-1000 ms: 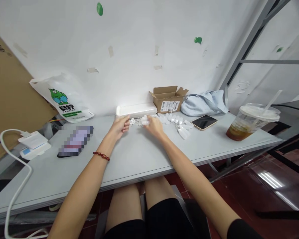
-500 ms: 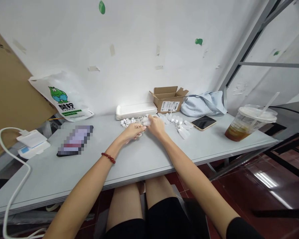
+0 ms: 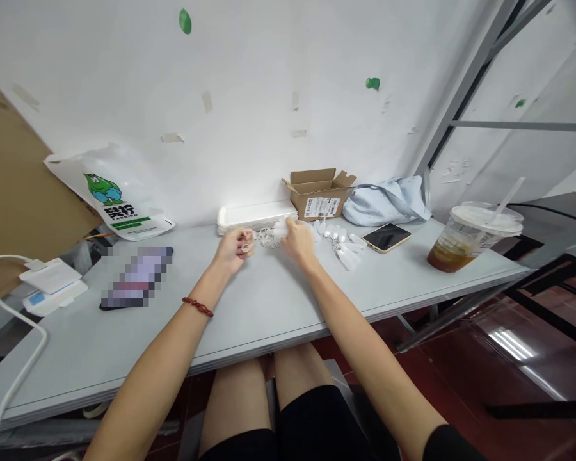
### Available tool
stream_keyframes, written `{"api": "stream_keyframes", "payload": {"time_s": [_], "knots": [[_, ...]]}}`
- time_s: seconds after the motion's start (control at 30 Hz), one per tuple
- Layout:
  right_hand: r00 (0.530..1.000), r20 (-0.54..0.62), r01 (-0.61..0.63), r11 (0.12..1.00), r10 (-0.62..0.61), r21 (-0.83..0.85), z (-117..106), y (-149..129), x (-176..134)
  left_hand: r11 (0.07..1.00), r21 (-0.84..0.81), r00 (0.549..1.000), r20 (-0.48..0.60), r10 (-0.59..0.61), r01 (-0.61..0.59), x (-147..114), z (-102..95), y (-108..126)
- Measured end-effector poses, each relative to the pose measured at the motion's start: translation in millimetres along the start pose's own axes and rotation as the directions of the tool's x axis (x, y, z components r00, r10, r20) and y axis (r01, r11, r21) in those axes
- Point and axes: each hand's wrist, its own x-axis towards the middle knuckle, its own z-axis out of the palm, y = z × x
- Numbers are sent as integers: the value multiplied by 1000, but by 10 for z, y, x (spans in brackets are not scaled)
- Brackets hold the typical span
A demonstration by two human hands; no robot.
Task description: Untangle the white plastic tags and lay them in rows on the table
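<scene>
My left hand [image 3: 235, 250] is closed just above the table, its fingers curled on a thin white cord that shows only in part. My right hand [image 3: 298, 242] pinches a translucent white tag [image 3: 281, 229]; its far fingers are hidden behind the hand. Between the two hands lies a tangle of thin white cords [image 3: 267, 239]. To the right of my right hand, several more pale tags [image 3: 348, 258] with small white round pieces are spread on the table.
Behind the hands are a stack of white trays [image 3: 256, 215] and an open cardboard box [image 3: 319, 198]. A light blue cloth bag [image 3: 388, 202], a phone [image 3: 386, 237] and a drink cup [image 3: 461, 243] stand rightward. Leftward are a blurred phone [image 3: 139, 278], a white bag [image 3: 129, 214] and a cable [image 3: 29, 362].
My left hand has moved left, away from my right hand, so the hands are now apart with cords showing between them. My right hand keeps its pinch. The whole view has shifted slightly.
</scene>
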Motion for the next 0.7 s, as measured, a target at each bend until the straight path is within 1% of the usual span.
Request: {"api": "stream_keyframes", "payload": {"time_s": [0.07, 0.13, 0.17, 0.2, 0.27, 0.4, 0.47, 0.57, 0.63, 0.7], "knots": [[991, -58, -117, 992, 120, 50, -32, 181, 55, 997, -24, 990, -124, 72, -76, -7, -79, 59], [966, -84, -237, 966, 246, 108, -55, 353, 107, 990, 53, 958, -251, 141, -132, -1, -133, 83], [955, -89, -269, 953, 282, 141, -61, 418, 127, 986, 104, 947, -282, 153, -128, 15, -140, 77], [946, -90, -293, 941, 311, 168, -64, 463, 141, 982, 157, 945, -291, 147, -105, 43, -132, 59], [940, -86, -306, 929, 329, 208, -64, 494, 153, 966, 256, 960, -262, 103, -34, 135, -76, 1], [950, -77, -278, 931, 304, 236, -51, 451, 145, 897, 436, 980, -198, 17, 73, 414, 102, -92], [950, -82, -273, 930, 300, 245, -43, 444, 143, 875, 475, 981, -195, 0, 94, 550, 177, -79], [947, -81, -282, 924, 312, 258, -32, 462, 147, 803, 576, 976, -215, -31, 153, 699, 266, 40], [948, -76, -280, 923, 309, 264, -28, 472, 151, 727, 664, 974, -227, -25, 173, 757, 320, 167], [950, -69, -276, 925, 303, 263, -29, 472, 153, 640, 747, 969, -245, 11, 182, 787, 364, 296]]}}
